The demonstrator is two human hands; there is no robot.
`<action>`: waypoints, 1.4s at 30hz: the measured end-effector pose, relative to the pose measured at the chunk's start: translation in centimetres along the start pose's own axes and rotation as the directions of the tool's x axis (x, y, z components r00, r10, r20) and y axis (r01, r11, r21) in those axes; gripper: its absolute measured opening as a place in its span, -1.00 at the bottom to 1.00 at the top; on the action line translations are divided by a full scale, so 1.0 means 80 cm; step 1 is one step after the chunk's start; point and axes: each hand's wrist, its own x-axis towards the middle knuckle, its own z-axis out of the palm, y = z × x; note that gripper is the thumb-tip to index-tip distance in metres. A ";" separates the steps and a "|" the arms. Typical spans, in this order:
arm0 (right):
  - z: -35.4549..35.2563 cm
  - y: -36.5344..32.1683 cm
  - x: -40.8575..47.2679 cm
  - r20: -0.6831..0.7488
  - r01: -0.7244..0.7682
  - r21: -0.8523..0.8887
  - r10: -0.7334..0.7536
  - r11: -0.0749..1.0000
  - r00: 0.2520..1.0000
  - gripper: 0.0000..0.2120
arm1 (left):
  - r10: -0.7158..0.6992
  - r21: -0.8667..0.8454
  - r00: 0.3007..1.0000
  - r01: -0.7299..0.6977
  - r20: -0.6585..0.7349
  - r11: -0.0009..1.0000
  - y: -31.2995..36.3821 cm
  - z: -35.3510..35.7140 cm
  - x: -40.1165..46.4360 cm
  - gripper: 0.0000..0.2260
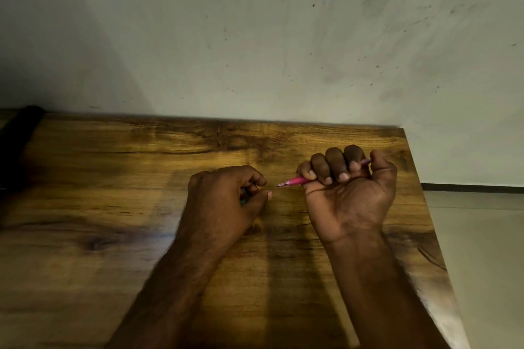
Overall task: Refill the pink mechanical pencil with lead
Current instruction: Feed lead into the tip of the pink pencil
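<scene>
Your right hand (pixel 350 178) fists around the pink mechanical pencil (pixel 295 180), tip pointing left over the wooden table (pixel 113 178). Your left hand (pixel 226 193) curls, thumb near forefinger, around something small and greenish; any lead is too fine to see. Likely feeding lead: next, align carefully with the tip.

A pink mechanical pencil (pixel 295 180) with a purplish far end. A golden-brown wooden table (pixel 113 207) streaked with dark grain and knots. A pale grey-white wall (pixel 255 37) speckled with dark marks. Possibly something green inside the left hand (pixel 224 195).
</scene>
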 end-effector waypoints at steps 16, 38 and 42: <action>0.020 0.002 -0.006 0.275 0.214 -0.436 -0.097 0.874 0.957 -0.61 | 0.019 0.038 1.000 -0.018 -0.024 0.999 0.005 -0.004 -0.001 -0.85; -0.002 -0.007 0.001 0.016 -0.043 0.124 0.041 0.991 0.999 -0.57 | 0.012 0.041 1.000 -0.011 -0.024 0.999 0.010 -0.004 -0.001 -0.85; -0.001 -0.005 0.001 0.006 -0.048 0.151 0.048 0.987 0.999 -0.57 | 0.009 0.046 1.000 -0.008 -0.027 0.999 0.009 -0.003 -0.001 -0.85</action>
